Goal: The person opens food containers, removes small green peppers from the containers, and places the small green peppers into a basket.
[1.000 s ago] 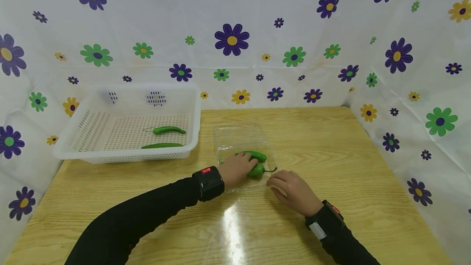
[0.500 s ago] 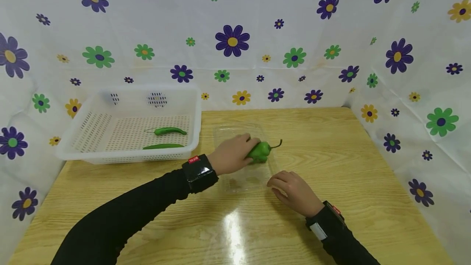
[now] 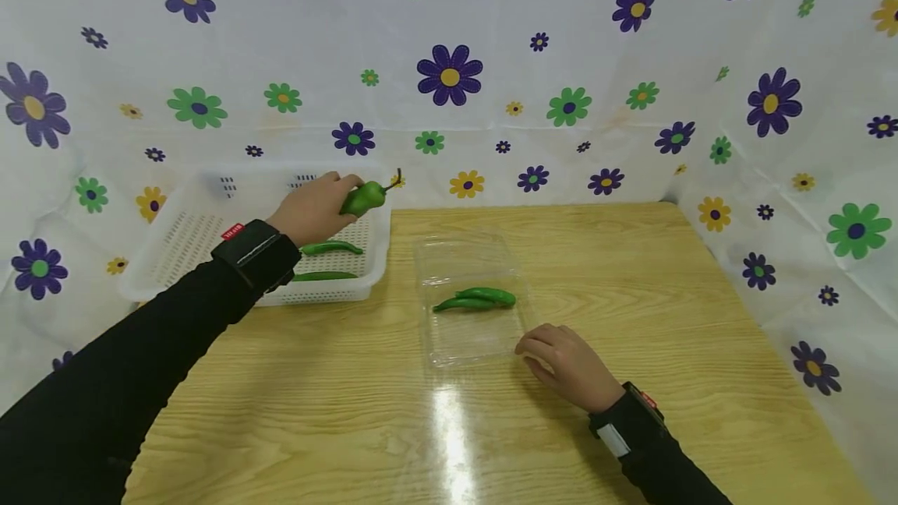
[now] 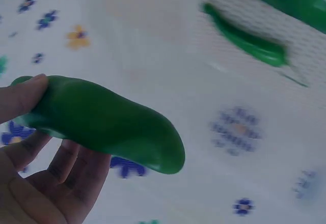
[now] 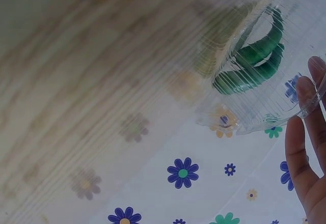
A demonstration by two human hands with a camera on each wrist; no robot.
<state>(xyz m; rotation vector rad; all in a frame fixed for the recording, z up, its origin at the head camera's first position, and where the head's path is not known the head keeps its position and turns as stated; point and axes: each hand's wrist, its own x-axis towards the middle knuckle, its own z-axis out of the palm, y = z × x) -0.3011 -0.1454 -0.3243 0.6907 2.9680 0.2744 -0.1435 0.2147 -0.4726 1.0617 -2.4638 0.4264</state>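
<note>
Left of centre, the left hand [image 3: 312, 209] grasps a green pepper [image 3: 365, 199] around its body, stem free, against the basket [image 3: 382, 252]. The right hand [image 3: 570, 365] touches the clear box [image 3: 470, 340], probably steadying it; whether pinching, I cannot tell.

One thick, dark-stemmed green pepper [image 3: 362, 199] in left hand [image 3: 316, 207]. Two slender, glossy green peppers [image 3: 489, 296] in clear, thin-plastic container [image 3: 470, 341]. Two more long green peppers [image 3: 333, 247] in white, slotted plastic basket [image 3: 184, 244] — peppers in sight, five. Containers, one; baskets, one. Bare hands, two, counting right hand [image 3: 570, 369]. Black, cuff-like wristbands [image 3: 258, 254], two — one per arm. Black long sleeves [image 3: 91, 388], two. Pale wood-grain table [image 3: 603, 256], one.
</note>
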